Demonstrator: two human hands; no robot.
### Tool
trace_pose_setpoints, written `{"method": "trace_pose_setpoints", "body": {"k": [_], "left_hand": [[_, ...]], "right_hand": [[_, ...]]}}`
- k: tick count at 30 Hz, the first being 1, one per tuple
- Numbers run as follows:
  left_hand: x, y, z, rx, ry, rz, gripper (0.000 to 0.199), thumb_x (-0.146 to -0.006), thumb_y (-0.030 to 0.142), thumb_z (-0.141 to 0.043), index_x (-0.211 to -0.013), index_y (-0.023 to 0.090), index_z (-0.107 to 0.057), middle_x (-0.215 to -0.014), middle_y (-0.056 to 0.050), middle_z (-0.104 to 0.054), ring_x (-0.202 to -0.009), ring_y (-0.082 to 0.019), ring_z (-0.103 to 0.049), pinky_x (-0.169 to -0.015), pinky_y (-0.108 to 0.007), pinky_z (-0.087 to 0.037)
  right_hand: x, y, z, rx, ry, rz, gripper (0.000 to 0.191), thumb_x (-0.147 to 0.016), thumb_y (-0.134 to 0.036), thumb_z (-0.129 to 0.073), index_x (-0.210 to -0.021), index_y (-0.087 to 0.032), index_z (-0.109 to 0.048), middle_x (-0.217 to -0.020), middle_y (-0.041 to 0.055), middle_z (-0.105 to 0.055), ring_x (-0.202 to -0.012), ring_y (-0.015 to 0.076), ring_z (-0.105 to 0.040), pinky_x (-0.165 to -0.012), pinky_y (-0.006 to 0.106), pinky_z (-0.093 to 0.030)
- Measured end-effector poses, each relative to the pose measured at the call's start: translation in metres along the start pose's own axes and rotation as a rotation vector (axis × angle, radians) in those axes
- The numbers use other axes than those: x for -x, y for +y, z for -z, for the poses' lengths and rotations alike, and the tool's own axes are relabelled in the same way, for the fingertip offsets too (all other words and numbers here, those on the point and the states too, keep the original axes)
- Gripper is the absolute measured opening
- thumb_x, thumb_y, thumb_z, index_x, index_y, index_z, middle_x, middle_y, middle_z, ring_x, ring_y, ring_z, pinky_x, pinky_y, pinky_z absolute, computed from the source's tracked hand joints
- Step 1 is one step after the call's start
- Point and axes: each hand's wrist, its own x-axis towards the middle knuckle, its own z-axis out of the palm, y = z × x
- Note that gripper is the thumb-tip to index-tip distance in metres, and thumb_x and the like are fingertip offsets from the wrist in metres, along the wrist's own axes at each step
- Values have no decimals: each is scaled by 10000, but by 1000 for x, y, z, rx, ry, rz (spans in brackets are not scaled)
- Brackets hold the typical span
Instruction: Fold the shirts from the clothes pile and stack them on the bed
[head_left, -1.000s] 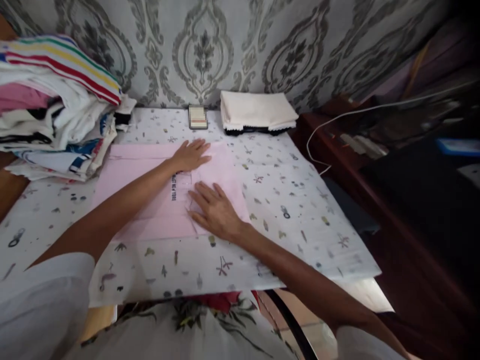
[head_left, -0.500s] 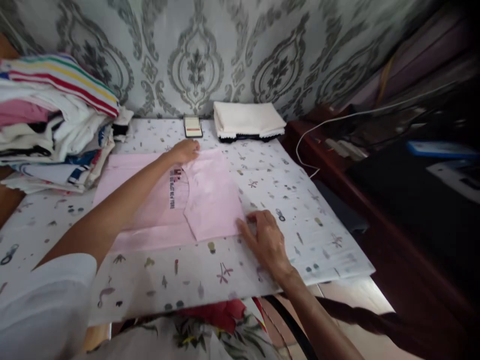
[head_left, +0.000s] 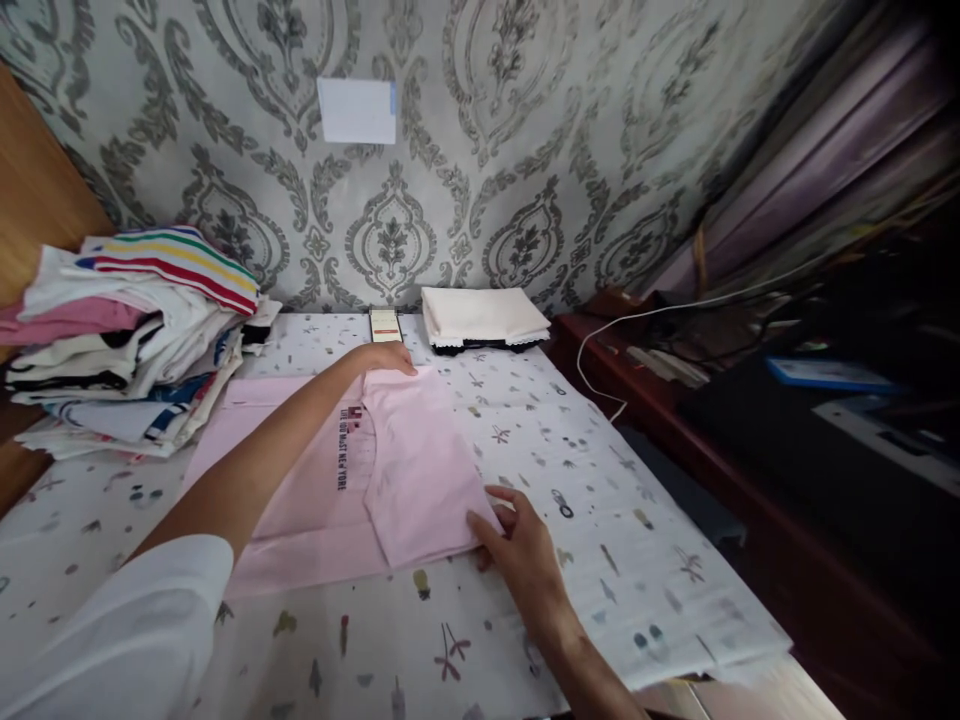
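Observation:
A pink T-shirt [head_left: 431,465] lies partly folded on the patterned cloth, with dark lettering and a curved neckline showing on it. My left hand [head_left: 390,357] reaches across it and grips its far edge, the fingers curled and partly hidden. At the near right corner, my right hand [head_left: 519,535] pinches the fabric, thumb on top, with the other fingers partly out of sight. My left forearm covers some of the shirt.
A pile of folded clothes [head_left: 142,350] stands at the left. Against the wall are a folded cream cloth [head_left: 484,318] and a small pad-like object [head_left: 386,326]. A dark reddish wooden surface [head_left: 577,350] with a white cable [head_left: 581,360] borders the right side.
The view has tilted up, showing more wall and a white rectangle on it. My right hand has closed on the shirt's near corner; my left hand stays at the far edge.

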Motion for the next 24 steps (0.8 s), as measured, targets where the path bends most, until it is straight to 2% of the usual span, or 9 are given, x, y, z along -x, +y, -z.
{"method": "trace_pose_setpoints", "body": {"k": [2,3,6,9,14,19,22,24], "left_hand": [[-5,4,-2,28,-16,-2,302,-569,348,-767,-815,176,-733,-889,-66,-735,-829,-233,-648,-690,-258,-459],[-7,6,-4,41,-26,-4,288,-557,331,-772,-796,176,-731,-868,-59,-735,-813,-230,-647,-678,-258,-458],[-13,12,-9,81,-52,-13,239,-545,285,-767,-754,178,-726,-797,-37,-726,-757,-213,-636,-646,-258,-451],[-17,20,-12,117,-49,-33,197,-554,250,-757,-735,183,-723,-754,-16,-715,-731,-192,-622,-643,-253,-446],[-30,48,-19,160,-35,-113,151,-596,222,-752,-737,177,-723,-735,-7,-700,-709,-173,-606,-648,-257,-452],[-53,87,-37,194,-32,-201,109,-620,181,-725,-725,179,-695,-703,5,-666,-671,-157,-591,-644,-259,-455],[-65,101,-47,181,-39,-220,159,-574,134,-719,-726,174,-692,-708,-2,-669,-698,-172,-602,-654,-262,-455],[-69,105,-50,165,-38,-215,210,-552,116,-710,-755,170,-705,-736,-13,-684,-736,-186,-614,-673,-267,-458]], "right_hand": [[-4,1,0,-97,-24,-59,588,-689,-417,-732,-1192,-184,-533,-624,-42,-644,-458,157,-544,-451,292,-472],[-6,1,1,-131,-43,-87,613,-669,-410,-746,-1203,-177,-552,-637,-33,-658,-494,164,-569,-467,294,-492],[-11,0,10,-196,-112,-161,547,-604,-403,-794,-1075,-170,-645,-697,1,-692,-569,163,-603,-505,285,-517],[-14,-4,25,-223,-128,-179,514,-574,-413,-835,-990,-165,-663,-608,-33,-630,-523,141,-575,-498,267,-492],[-18,-11,60,-237,-53,-114,494,-587,-400,-862,-975,-162,-670,-559,-73,-543,-495,111,-536,-503,248,-446],[-19,-15,97,-220,77,-91,490,-549,-378,-876,-947,-170,-680,-550,-86,-499,-495,101,-495,-506,250,-438],[-17,-13,106,-230,115,-110,469,-563,-347,-861,-967,-187,-687,-566,-72,-515,-511,116,-509,-512,264,-463],[-15,-13,106,-249,91,-175,434,-570,-331,-855,-949,-190,-697,-617,-39,-569,-532,130,-533,-512,277,-484]]}}
